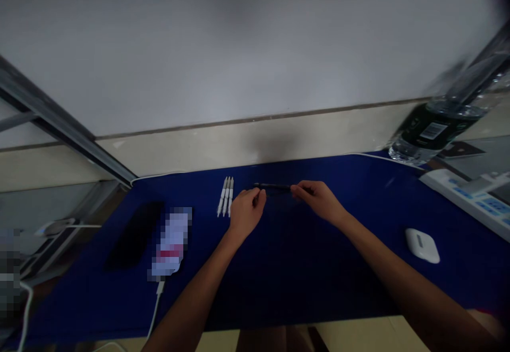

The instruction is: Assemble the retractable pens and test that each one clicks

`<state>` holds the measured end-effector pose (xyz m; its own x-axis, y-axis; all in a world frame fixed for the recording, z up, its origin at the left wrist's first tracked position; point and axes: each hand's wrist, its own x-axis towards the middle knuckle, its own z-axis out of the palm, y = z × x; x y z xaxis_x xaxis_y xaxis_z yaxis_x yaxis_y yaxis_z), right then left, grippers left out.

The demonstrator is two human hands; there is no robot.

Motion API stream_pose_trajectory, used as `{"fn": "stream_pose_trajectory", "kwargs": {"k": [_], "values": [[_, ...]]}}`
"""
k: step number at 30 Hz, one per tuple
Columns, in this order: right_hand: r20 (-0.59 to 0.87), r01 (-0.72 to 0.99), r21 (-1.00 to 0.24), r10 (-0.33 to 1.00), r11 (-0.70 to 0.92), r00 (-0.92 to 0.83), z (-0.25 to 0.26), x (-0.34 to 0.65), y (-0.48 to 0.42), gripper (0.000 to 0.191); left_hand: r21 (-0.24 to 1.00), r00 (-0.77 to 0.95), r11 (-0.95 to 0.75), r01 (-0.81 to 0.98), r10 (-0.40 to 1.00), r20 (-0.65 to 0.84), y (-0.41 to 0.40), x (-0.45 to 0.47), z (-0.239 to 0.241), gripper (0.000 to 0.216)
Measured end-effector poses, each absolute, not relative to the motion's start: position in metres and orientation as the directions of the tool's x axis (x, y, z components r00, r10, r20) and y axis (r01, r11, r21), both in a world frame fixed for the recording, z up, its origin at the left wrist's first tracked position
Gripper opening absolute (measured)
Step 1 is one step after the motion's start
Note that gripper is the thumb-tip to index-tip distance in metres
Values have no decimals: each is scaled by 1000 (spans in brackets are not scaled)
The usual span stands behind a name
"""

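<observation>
A slim dark pen (274, 186) lies crosswise between my hands, just above or on the blue table surface; the gap under it is hard to judge. My right hand (319, 199) pinches its right end between thumb and fingers. At the other end, my left hand (247, 207) has its fingers closed around or against the pen's tip, with the exact contact partly hidden. Three white pens (226, 196) lie side by side just left of my left hand, pointing away from me.
A blurred-screen phone (171, 243) with a white charging cable lies left, beside a dark flat object (136, 235). To the right are a white earbud case (423, 246), a power strip (470, 198) and a water bottle (434, 129). A wall bounds the table's (303, 272) back edge.
</observation>
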<state>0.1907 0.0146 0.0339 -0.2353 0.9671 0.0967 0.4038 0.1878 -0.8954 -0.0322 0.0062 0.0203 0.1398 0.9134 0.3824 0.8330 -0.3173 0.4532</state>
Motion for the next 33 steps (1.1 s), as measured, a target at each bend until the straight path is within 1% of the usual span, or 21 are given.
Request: {"fn": "stream_pose_trajectory", "kwargs": {"k": [5,7,13,15,18,20,23,26,29,31,33], "values": [[161,359,-902,959,239,-235,29,191,17,24,452,139,-312,835,916,375,6,-33,20,38],[170,335,-910,957,243,-234,28,192,18,22,451,144,-313,836,918,370,6,-33,20,38],[155,386,-891,960,238,-234,29,189,15,29,419,176,-336,843,910,375,5,-31,20,39],[154,400,-881,952,253,-263,29,185,12,32,389,219,-367,845,901,374,3,-29,18,39],[181,433,-841,924,323,-338,27,177,7,35,325,325,-441,837,877,353,-1,-24,17,38],[198,455,-813,908,362,-370,26,174,5,38,305,367,-469,829,867,337,-2,-22,16,37],[202,468,-798,900,380,-387,26,173,4,40,315,374,-476,821,865,335,-2,-22,16,37],[195,450,-807,891,383,-409,28,175,6,36,332,363,-470,818,869,336,0,-23,16,36],[256,486,-778,907,398,-334,28,182,11,32,328,344,-456,827,873,346,0,-24,16,36],[333,594,-700,917,397,-220,24,189,17,33,326,329,-447,833,874,358,0,-25,16,37],[381,717,-605,917,345,-120,18,197,24,30,332,312,-437,836,876,367,0,-25,17,38]]}}
